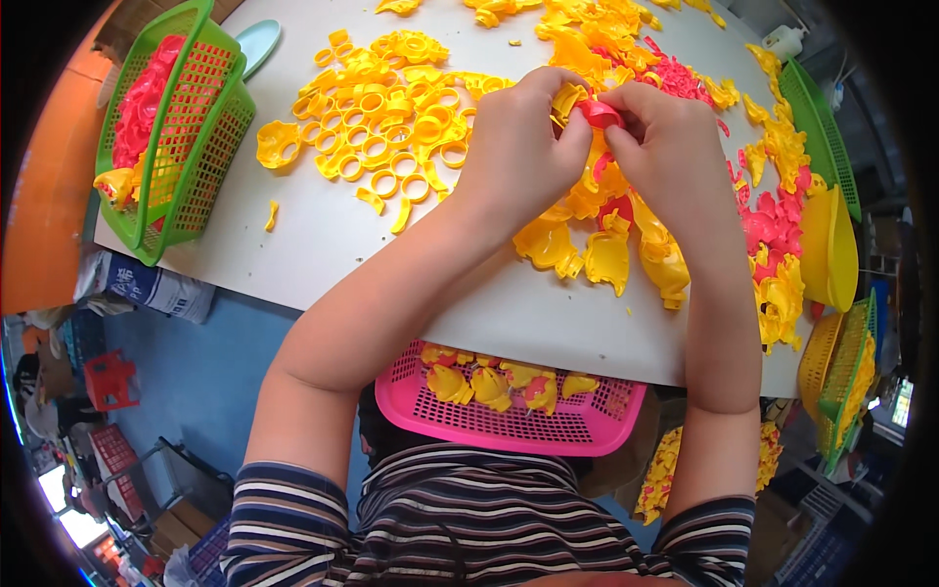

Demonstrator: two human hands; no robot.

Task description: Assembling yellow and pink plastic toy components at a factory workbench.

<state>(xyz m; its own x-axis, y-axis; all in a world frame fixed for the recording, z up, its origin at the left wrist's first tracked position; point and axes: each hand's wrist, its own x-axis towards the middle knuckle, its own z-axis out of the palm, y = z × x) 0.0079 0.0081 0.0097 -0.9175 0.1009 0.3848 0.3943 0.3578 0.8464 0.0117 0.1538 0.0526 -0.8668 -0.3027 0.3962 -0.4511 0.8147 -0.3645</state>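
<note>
Over the far middle of the white table (323,279), my two hands meet fingertip to fingertip. My left hand (528,147) is closed on a small yellow plastic piece (566,101). Pinched in my right hand (667,137) is a small red plastic piece (601,114), which touches or nearly touches the yellow one; my fingers hide where they meet. Beneath and around my hands spreads a heap of yellow shell-like parts (548,245) mixed with red ones. To the left of my left hand lies a pile of yellow rings (377,147).
Green baskets (210,127) holding red parts stand at the left edge. A pink basket (606,435) with yellow-and-red pieces sits against my lap. Red parts (773,225), a yellow basin (831,249) and another green basket (817,127) line the right side.
</note>
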